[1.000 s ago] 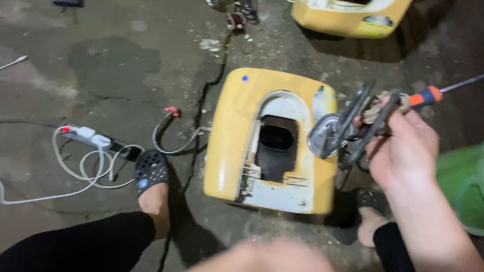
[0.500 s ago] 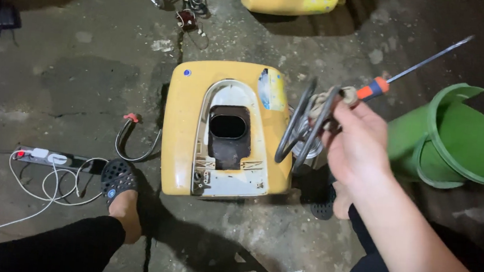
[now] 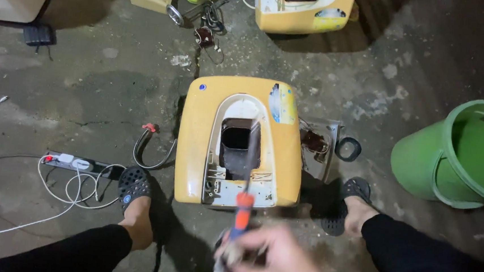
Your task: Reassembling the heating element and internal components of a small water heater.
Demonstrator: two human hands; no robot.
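A yellow plastic appliance casing (image 3: pixel 196 144) lies on the concrete floor between my feet, with a dark opening in its white middle. My right hand (image 3: pixel 284 264), blurred at the bottom edge, is closed around a screwdriver (image 3: pixel 242 212) with an orange and blue handle. Its shaft points up over the casing's opening. A grey metal part with a brown coil (image 3: pixel 316 144) lies on the floor against the casing's right side, beside a black ring (image 3: pixel 348 148). My left hand is out of sight.
A cracked green bucket (image 3: pixel 421 165) lies tipped at the right. A white power strip with looped cables (image 3: pixel 72 163) sits at the left, near a hose with a red end (image 3: pixel 150 128). A second yellow casing (image 3: pixel 301 18) and loose parts (image 3: pixel 204 20) are at the back.
My right hand has let go of the metal part, which now lies on the floor right of the casing. The hand has dropped to the bottom of the view, still gripping the screwdriver.
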